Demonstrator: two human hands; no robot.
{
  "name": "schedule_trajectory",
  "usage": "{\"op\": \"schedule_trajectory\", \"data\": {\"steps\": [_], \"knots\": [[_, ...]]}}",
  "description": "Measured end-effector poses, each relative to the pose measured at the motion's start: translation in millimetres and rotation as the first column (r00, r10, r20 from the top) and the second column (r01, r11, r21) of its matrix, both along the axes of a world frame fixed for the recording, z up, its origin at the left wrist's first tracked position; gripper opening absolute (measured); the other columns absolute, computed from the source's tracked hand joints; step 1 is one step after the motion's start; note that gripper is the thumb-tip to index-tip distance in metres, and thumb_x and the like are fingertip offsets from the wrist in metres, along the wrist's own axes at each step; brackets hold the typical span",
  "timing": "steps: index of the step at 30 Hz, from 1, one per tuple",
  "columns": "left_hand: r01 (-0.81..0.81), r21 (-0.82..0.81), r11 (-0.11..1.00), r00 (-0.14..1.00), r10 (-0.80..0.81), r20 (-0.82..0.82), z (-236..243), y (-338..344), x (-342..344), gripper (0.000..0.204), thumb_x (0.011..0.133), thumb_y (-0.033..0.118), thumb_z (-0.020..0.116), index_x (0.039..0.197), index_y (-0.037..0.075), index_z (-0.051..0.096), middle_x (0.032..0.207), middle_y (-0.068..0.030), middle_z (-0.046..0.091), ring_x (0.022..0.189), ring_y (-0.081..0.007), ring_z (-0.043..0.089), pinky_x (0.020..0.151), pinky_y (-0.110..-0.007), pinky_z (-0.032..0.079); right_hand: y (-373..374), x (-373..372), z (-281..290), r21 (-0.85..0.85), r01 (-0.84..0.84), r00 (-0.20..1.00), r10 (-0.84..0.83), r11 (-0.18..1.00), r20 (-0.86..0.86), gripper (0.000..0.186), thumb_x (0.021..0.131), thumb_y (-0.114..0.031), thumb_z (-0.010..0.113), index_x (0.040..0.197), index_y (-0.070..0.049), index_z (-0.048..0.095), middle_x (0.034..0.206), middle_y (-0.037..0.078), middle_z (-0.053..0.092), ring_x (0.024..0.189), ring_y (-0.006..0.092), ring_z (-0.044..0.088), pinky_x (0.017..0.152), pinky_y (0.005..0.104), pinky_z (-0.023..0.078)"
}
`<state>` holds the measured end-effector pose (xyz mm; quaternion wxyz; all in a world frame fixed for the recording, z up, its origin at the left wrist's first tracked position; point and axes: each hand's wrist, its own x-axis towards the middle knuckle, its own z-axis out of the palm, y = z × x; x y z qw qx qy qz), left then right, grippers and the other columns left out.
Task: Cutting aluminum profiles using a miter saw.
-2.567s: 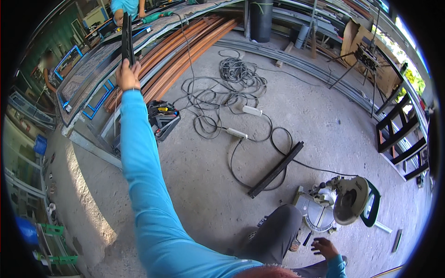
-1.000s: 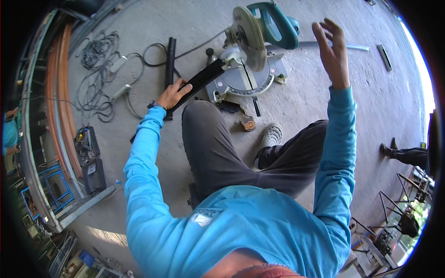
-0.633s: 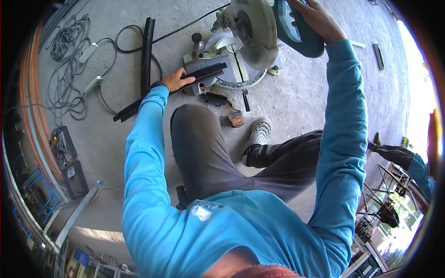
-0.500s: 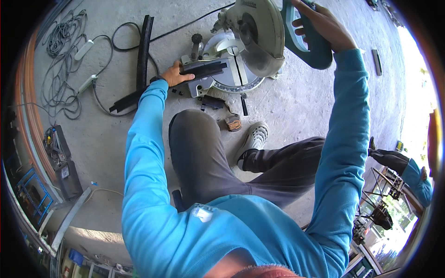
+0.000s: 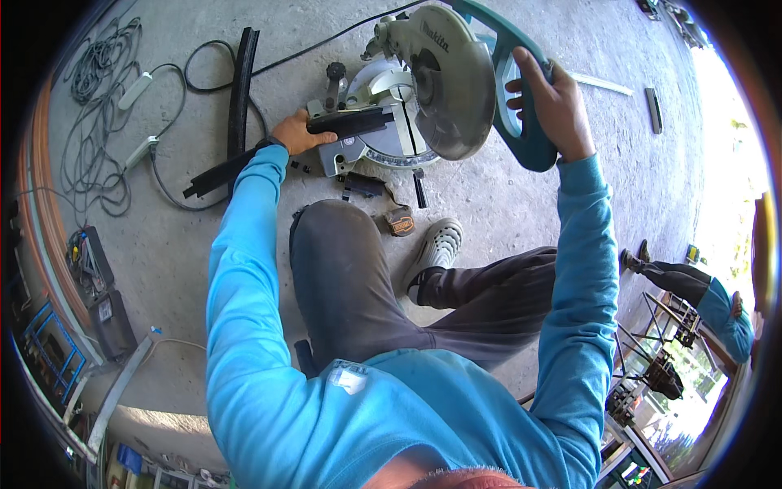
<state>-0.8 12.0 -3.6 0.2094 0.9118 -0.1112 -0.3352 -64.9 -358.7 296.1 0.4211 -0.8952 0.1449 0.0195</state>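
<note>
A miter saw (image 5: 444,49) stands on the floor in front of my knees, its head tilted up off the slotted base (image 5: 391,151). My right hand (image 5: 560,114) is wrapped round the teal handle (image 5: 515,145). At the saw's left side, my left hand (image 5: 300,134) is closed on a black profile (image 5: 352,123), which lies on the base along the fence, its end short of the slot. Another black length (image 5: 218,176) shows beyond my left wrist; whether it joins the held profile I cannot tell. The blade is partly hidden by its guard (image 5: 453,114).
A long black profile (image 5: 241,90) lies left of the saw. Near my shoe (image 5: 440,244) are a tape measure (image 5: 400,221) and small black offcuts (image 5: 363,186). Coiled cable (image 5: 96,73) and an open toolbox (image 5: 106,285) lie left. Another person (image 5: 709,301) is at far right.
My right hand has moved down and nearer to me with the handle, bringing the saw head along. My left hand stays on the profile. The whole view has shifted slightly.
</note>
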Motion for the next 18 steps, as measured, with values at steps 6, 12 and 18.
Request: {"op": "schedule_trajectory", "data": {"steps": [6,12,18], "knots": [[0.153,-0.090,0.984,0.980,-0.139,0.139,-16,15,-16,0.101,0.068,0.073,0.077,0.128,-0.007,0.056,0.118,-0.0301,0.066,0.112,-0.0426,0.065,0.098,-0.046,0.051,2,-8,-5,0.026,0.052,0.999,-0.052,0.998,0.002,0.058,0.093,-0.055,0.066,0.111,0.000,0.065,0.087,0.011,0.072,0.070,0.0170,0.072,0.059,0.0280,0.056],[0.207,-0.133,0.969,0.972,-0.187,0.145,-31,19,-27,0.099,0.077,0.069,0.072,0.138,-0.004,0.045,0.123,-0.0315,0.063,0.112,-0.0458,0.064,0.097,-0.047,0.051,4,-7,-5,0.038,0.062,0.997,-0.060,0.997,-0.043,0.058,0.094,-0.058,0.063,0.112,-0.003,0.064,0.089,0.011,0.072,0.073,0.0186,0.071,0.062,0.0322,0.058],[0.205,0.028,0.978,0.957,-0.206,0.205,-4,10,-31,0.084,0.087,0.065,0.065,0.130,-0.004,0.042,0.120,-0.0308,0.063,0.109,-0.0464,0.064,0.095,-0.048,0.052,0,-7,-5,0.064,0.057,0.998,-0.054,0.996,-0.044,0.057,0.094,-0.057,0.064,0.111,-0.003,0.064,0.089,0.011,0.071,0.071,0.0180,0.070,0.060,0.0315,0.057]]}}
